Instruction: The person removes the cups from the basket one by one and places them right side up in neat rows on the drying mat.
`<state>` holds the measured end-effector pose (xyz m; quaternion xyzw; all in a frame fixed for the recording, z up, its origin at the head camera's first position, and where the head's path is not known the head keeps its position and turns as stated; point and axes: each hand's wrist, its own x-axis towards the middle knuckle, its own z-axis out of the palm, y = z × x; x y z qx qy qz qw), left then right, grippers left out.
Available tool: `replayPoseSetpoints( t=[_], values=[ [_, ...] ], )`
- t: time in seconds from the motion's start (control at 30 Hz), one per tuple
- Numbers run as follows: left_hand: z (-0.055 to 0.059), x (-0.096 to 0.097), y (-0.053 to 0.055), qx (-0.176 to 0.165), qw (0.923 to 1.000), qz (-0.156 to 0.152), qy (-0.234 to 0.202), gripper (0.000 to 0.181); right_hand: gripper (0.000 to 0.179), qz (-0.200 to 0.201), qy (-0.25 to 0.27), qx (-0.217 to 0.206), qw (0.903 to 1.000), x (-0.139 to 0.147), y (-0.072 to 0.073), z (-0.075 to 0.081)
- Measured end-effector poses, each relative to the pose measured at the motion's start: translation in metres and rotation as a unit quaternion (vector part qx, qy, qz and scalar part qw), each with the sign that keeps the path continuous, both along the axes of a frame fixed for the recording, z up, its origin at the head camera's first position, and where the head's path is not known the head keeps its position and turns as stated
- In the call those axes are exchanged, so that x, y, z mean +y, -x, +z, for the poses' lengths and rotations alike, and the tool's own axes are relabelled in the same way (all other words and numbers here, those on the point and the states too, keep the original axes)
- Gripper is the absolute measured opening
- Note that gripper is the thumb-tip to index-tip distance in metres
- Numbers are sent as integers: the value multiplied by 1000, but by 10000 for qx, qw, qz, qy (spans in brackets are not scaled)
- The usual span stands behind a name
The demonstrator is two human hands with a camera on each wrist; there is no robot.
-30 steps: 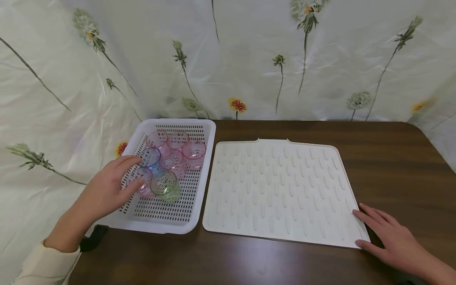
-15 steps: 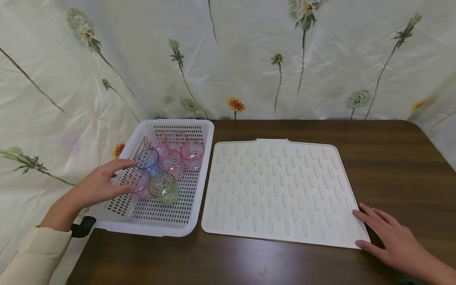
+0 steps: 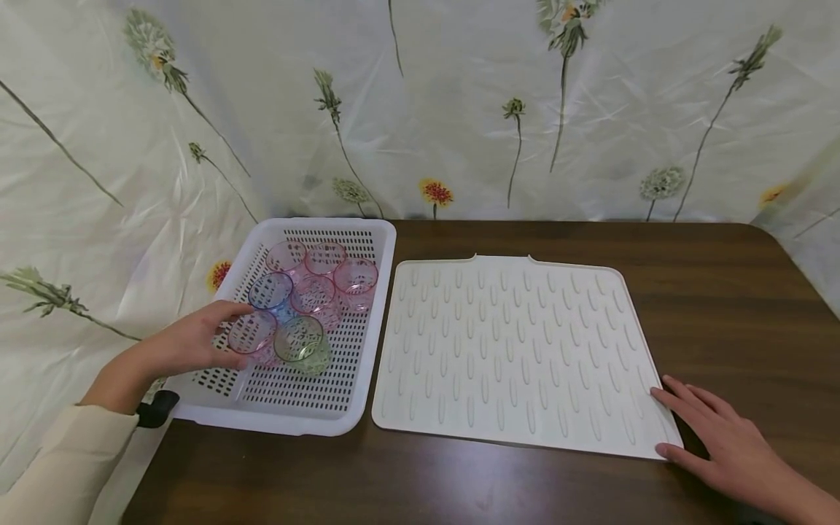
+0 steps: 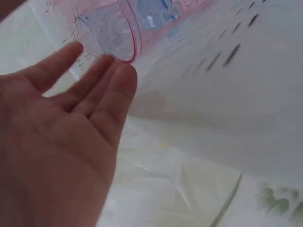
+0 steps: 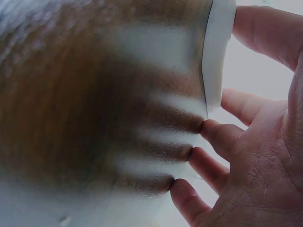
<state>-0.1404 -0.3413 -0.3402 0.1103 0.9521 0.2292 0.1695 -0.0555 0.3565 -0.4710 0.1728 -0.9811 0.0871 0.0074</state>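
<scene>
My left hand reaches into a white perforated basket at the left. Its thumb and fingers stand spread on either side of a pale pink cup, right at the rim. In the left wrist view the fingers are nearly straight beside clear tumblers. Next to that cup are a green cup and a blue cup, with several pink cups behind. My right hand rests with extended fingers at the near right corner of a white ridged mat.
The basket and mat lie side by side on a dark brown wooden table. A pale curtain printed with flowers hangs behind the table and down its left side. A black strap sits at the left wrist.
My left hand has drawn back from beside the blue cup and lowered toward the near pink cup, its thumb and fingers now around the rim. The right hand and mat keep their place.
</scene>
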Motion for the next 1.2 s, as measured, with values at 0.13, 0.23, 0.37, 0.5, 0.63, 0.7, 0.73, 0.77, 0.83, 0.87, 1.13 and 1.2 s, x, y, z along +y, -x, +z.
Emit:
replayPoseSetpoints(
  t=[0.13,0.23,0.37,0.5,0.63,0.7,0.73,0.77,0.83,0.87,1.13,1.2],
  values=[
    [-1,4,4,-107,9997,-65,216,86,83,-36,-29,-55,10000,-1,0,1],
    [-1,9,7,-240,9993,-21,284,87,83,-41,-12,-59,10000,-1,0,0],
    [-3,11,9,-287,9989,-2,357,89,82,-24,12,-35,10000,-1,0,0],
    [-4,12,11,-359,9985,-18,409,91,82,-7,41,25,10000,-1,-1,-1],
    [-4,13,14,-390,9982,-37,454,91,82,4,93,80,9999,-1,-1,-1],
    [-4,14,16,-332,9981,-73,509,88,82,-2,94,64,9999,-1,0,-1],
    [-4,13,16,-302,9981,-83,537,87,81,-1,97,61,9999,-1,0,-1],
    [-4,13,17,-268,9980,-106,568,85,81,-4,89,41,10000,-1,0,-1],
    [-4,14,17,-221,9978,-120,613,84,81,-5,82,19,10000,-1,0,0],
    [-4,14,17,-221,9978,-106,612,84,81,-3,72,13,10000,-1,1,0],
    [-5,17,16,-100,9981,-91,595,83,82,-7,75,-9,10000,-2,1,1],
    [-5,17,15,-19,9981,-86,605,83,82,-15,68,-10,10000,-1,1,1]
  ],
)
